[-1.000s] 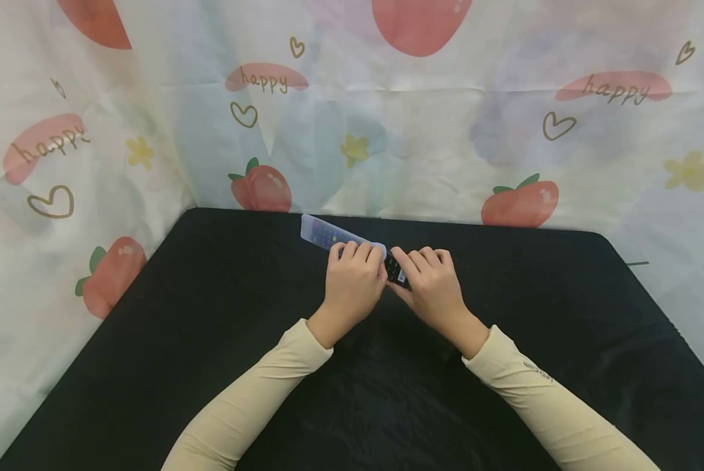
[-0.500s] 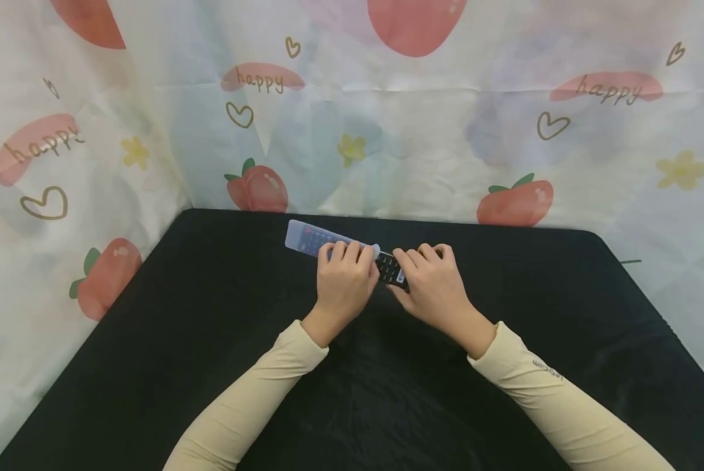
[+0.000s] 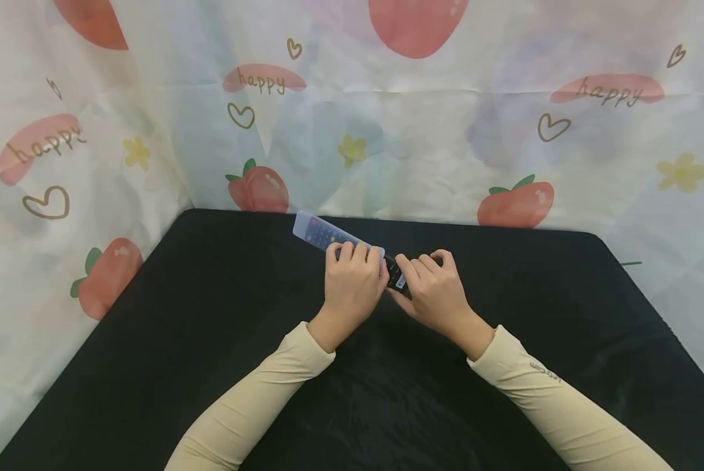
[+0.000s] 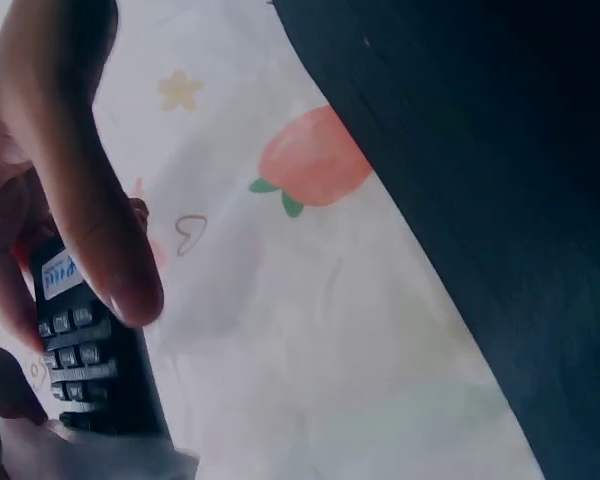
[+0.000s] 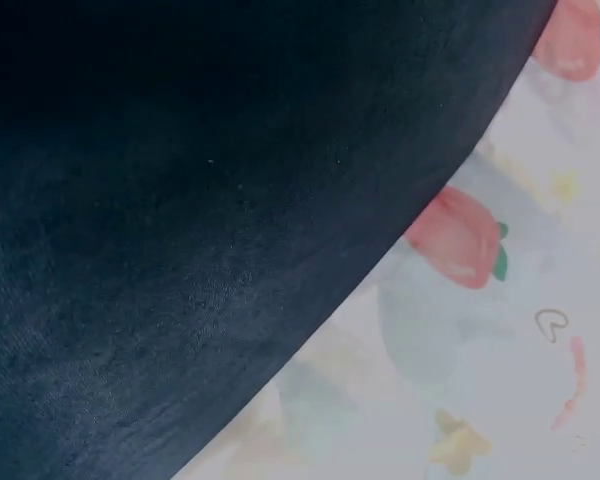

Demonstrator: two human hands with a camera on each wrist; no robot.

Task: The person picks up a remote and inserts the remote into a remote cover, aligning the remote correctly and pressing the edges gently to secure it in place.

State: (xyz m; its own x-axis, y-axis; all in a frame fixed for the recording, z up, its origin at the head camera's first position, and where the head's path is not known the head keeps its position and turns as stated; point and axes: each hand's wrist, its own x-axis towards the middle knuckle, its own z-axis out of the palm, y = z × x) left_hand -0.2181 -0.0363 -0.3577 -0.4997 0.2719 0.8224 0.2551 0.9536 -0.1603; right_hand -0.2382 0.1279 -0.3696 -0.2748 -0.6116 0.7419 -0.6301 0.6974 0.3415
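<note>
A black remote control (image 3: 396, 277) with rows of buttons is held above the table, partly inside a translucent bluish sleeve (image 3: 302, 225). My left hand (image 3: 353, 282) grips the sleeved part, fingers curled over its top. At the bare end, beside a white label, my right hand (image 3: 437, 288) pinches the remote between thumb and fingers. In the left wrist view, the bare buttons of the remote (image 4: 78, 350) lie between the right thumb above and the sleeve's edge (image 4: 100, 455) below. The right wrist view shows neither the remote nor the gripping fingers.
A black-covered table (image 3: 258, 275) lies beneath both hands. Behind it and along its sides hangs a pale curtain (image 3: 411, 144) printed with fruit, flowers, hearts and the word "happy". Its folds meet the table's far edge.
Half a second ago the hands were slightly farther apart, with more of the remote bare. Now the left hand and sleeve are back to the right, and the sleeve's far end is tilted higher.
</note>
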